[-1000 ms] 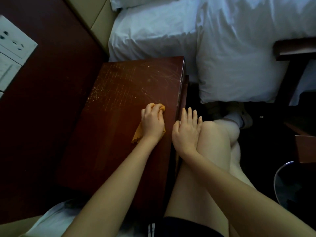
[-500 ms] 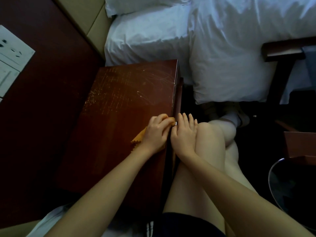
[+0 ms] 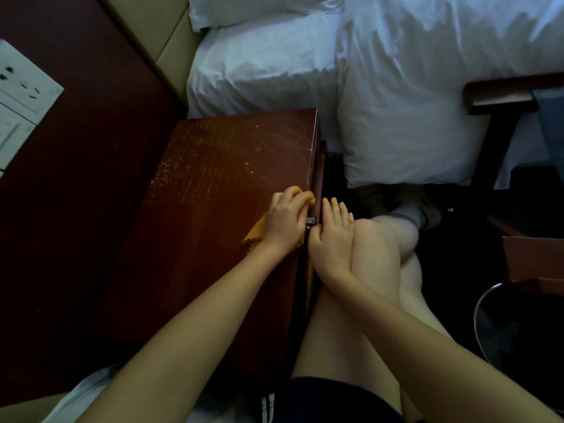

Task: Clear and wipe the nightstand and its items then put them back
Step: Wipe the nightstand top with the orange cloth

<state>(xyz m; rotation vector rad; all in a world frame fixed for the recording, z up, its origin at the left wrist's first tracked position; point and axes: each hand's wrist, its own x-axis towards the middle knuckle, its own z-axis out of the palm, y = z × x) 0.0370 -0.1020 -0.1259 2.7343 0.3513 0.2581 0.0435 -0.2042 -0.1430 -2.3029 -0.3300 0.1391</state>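
The dark red wooden nightstand [image 3: 213, 227] has a bare, scratched top. My left hand [image 3: 285, 219] grips an orange cloth [image 3: 256, 232] and presses it on the top at its right edge, close to a small metal handle [image 3: 310, 221]. A corner of the cloth shows past my fingers at the edge. My right hand [image 3: 334, 236] lies flat with straight fingers on my knee, just beside the nightstand's right side and next to the handle.
A bed with white sheets [image 3: 265, 65] and a white pillow [image 3: 406, 111] lies behind the nightstand. A white socket panel [image 3: 21, 96] sits on the dark wall at left. A dark chair [image 3: 500, 96] and a metal-rimmed bin [image 3: 500, 325] stand at right.
My left hand has slid the cloth from the middle right of the top to its right edge. My right hand stays on my knee, now nearer the nightstand's side.
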